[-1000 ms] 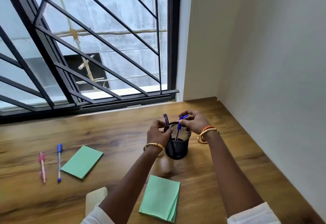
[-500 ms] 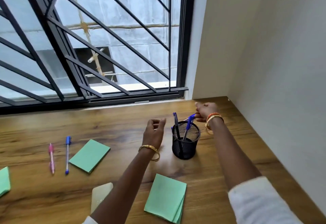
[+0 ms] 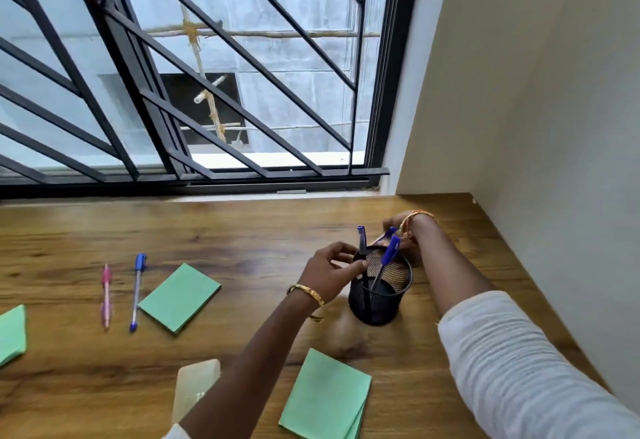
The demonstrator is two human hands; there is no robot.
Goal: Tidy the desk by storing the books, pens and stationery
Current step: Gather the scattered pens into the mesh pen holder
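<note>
The left hand (image 3: 334,265) pinches the pen cup (image 3: 380,286) rim to steady it. Just behind it, the right hand (image 3: 398,227) reaches; its grip is hidden.

Right hand (image 3: 398,227): hiding mostly behind its wrist, beyond the pen holder (image 3: 380,288); grip unreadable.
Left-edge green pad (image 3: 12,333): running off frame.

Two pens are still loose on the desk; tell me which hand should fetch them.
Left. The left hand sits on the cup's left side, nearer the blue pen and pink pen. The right hand is behind the cup, farther away.
</note>
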